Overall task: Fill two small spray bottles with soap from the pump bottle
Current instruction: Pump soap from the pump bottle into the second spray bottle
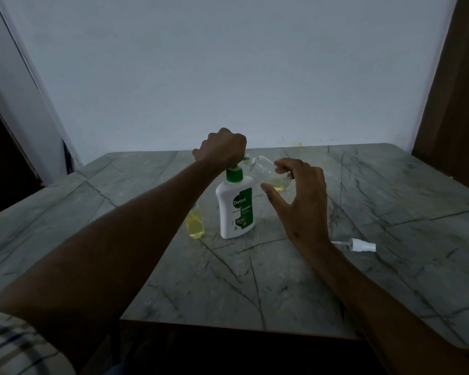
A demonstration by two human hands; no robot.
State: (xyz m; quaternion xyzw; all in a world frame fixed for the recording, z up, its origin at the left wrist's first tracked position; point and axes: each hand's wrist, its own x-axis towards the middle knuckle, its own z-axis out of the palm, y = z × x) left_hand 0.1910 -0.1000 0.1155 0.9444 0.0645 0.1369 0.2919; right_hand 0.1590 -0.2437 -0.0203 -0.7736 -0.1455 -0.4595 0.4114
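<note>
A white pump bottle (234,209) with a green collar stands upright mid-table. My left hand (222,147) is closed in a fist over its pump head. My right hand (301,196) holds a clear small spray bottle (266,171) tilted, its open neck at the green spout; a little yellow soap lies in its lower end. A second small bottle (195,221), full of yellow soap, stands to the left of the pump bottle, partly behind my left forearm. A white spray cap (362,244) lies on the table to the right.
The grey marbled table (255,280) ends at a front edge close to me and meets a pale wall behind. Dark wooden panels stand at the far right and far left.
</note>
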